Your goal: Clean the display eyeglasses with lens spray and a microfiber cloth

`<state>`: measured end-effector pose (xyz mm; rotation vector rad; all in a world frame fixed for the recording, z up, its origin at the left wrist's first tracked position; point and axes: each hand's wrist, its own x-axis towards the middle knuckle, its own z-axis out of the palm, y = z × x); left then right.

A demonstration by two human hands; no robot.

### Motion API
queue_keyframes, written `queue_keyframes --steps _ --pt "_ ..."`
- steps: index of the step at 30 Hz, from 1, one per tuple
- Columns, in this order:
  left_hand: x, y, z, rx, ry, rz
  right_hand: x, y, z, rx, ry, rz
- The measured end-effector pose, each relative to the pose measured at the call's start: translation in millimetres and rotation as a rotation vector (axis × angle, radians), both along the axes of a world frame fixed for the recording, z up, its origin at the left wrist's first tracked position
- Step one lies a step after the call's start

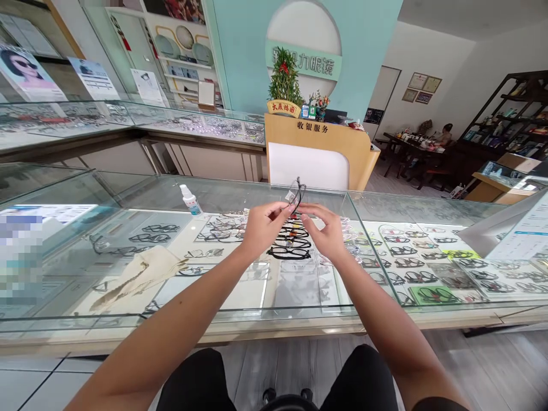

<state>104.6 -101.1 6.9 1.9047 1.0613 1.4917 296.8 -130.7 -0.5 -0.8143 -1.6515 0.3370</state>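
Eyeglasses, black-framed with a small white tag by the lens, are held up between both hands, above the glass display case. Case is filled with rows of spectacles, many laid on pale trays. Column of black frames is lined up just below the hands; whether on or under the glass cannot be told. More eyewear is kept in the rear case.

Text: cashier desk is marked 收银服务; red-on-gold plaque on it reads 大展鸿图. Wall sign is partly covered by a plant; 力眼镜 can be read. Spray bottle label is too small to read.

Held pair is seen nearly edge-on, long axis run roughly up-down in view, leaning slightly. Frame's lower end is pinched by left hand thumb and fingers. Right hand fingers are set narrow, tips at the frame; firm grip there cannot be confirmed.
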Motion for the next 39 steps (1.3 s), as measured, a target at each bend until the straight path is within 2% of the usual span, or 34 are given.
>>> queue_keyframes --steps 4,6,8,11,15,20,25,30,34,39 --pt "-34.9 -10.1 38.4 0.003 0.262 0.061 11.2 4.7 4.5 -0.021 0.122 -0.146" --pt "-58.7 -13.3 54.5 -0.081 0.505 0.024 16.1 8.1 4.8 -0.069 0.187 -0.194" --pt "-83.1 -13.1 61.3 -0.164 0.757 -0.053 18.7 10.8 3.0 -0.141 0.210 -0.194" --pt "-115.5 -10.3 52.3 -0.278 0.975 -0.114 19.0 12.5 -1.9 -0.249 0.172 -0.178" --pt "-146.5 -11.9 23.1 -0.411 1.053 -0.080 17.6 12.9 -5.4 -0.300 0.129 -0.175" --pt "-164.3 -10.5 -6.3 -0.391 1.082 -0.029 18.2 14.2 -4.4 -0.327 0.162 -0.164" --pt "-167.5 2.1 -22.2 -0.327 1.143 0.039 20.4 16.1 -3.9 -0.338 0.154 -0.121" --pt "-169.5 10.9 -18.6 -0.345 1.217 0.094 21.3 16.7 -4.4 -0.338 0.150 -0.095" --pt "-166.6 18.4 -0.7 -0.437 1.252 0.035 20.2 17.4 -6.0 -0.340 0.149 -0.097" --pt "-153.4 32.1 18.9 -0.419 1.226 -0.004 19.7 18.8 -7.6 -0.348 0.130 -0.104"
